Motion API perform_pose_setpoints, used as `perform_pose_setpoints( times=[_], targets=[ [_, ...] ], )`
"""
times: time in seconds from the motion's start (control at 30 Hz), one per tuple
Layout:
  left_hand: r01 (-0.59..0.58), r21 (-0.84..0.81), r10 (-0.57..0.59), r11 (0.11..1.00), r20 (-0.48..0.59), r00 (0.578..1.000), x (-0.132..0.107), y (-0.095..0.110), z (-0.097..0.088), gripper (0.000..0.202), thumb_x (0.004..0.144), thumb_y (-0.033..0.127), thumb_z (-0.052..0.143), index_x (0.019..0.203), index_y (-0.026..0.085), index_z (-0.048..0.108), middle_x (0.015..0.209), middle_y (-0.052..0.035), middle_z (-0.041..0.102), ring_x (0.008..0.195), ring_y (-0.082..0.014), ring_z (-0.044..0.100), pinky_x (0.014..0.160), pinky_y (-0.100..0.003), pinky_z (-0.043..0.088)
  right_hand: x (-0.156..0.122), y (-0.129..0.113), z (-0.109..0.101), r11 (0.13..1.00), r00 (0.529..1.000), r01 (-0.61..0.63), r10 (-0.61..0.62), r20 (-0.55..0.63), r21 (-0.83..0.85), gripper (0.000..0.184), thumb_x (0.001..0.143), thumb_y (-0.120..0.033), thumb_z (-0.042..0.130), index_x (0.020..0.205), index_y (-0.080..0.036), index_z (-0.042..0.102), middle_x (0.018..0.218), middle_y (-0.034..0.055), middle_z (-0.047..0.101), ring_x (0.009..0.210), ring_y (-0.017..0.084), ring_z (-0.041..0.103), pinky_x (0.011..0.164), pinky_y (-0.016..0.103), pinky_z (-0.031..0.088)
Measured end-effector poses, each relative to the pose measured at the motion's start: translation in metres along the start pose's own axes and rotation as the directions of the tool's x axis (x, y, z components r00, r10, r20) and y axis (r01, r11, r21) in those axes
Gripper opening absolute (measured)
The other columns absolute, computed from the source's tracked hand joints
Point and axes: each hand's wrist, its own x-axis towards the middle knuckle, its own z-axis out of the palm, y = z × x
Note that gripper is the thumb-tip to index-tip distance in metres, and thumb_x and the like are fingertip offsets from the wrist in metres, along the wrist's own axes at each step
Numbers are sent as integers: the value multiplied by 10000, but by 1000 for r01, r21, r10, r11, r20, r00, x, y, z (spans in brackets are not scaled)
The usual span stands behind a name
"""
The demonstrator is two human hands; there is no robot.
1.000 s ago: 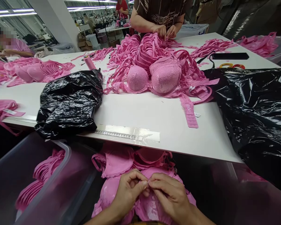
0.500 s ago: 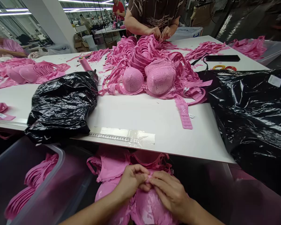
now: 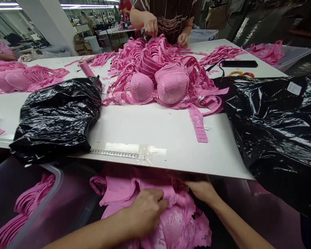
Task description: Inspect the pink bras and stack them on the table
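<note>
A pink lace bra [image 3: 175, 221] lies across my lap, below the table's front edge. My left hand [image 3: 150, 209] is closed over its middle, with curled fingers gripping the fabric. Beyond it, more pink padded cups [image 3: 119, 188] reach under the tabletop. My right hand [image 3: 200, 190] is at the far right side of the bra, beneath the table edge; its fingertips are blurred and partly hidden in shadow, so I cannot make out what they hold.
The white table [image 3: 145, 124] carries a pile of pink bras [image 3: 171, 83], black plastic bags [image 3: 59, 117] and a taped-down measuring tape [image 3: 114, 153]. A clear bin [image 3: 58, 183] with stacked pink pieces stands at left. Across the table, a co-worker's hands [image 3: 150, 25] are over the pile.
My right hand has left the bra's middle and moved right and away, under the table edge. My left hand stays near the middle, now closed. The bra's right side has spread out.
</note>
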Motion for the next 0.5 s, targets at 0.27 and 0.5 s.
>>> perform_pose_setpoints(
  times=[0.27, 0.5],
  targets=[
    [197, -293, -227, 936, -72, 971, 9, -14, -8, 226, 793, 122, 497, 930, 155, 675, 845, -81, 701, 770, -208, 631, 692, -276, 451, -34, -25, 4, 965, 952, 119, -45, 301, -232, 187, 801, -181, 542, 769, -210, 724, 751, 28, 728, 679, 181, 678, 625, 255, 519],
    [-58, -291, 49, 955, -41, 998, 38, -15, 3, 260, 794, 99, 541, 968, 198, 707, 855, -61, 703, 745, -193, 644, 641, -233, 445, -52, -32, -5, 922, 883, 291, -157, 443, -254, 235, 819, -104, 468, 795, -192, 684, 744, 47, 660, 677, 156, 628, 610, 240, 495]
  ],
)
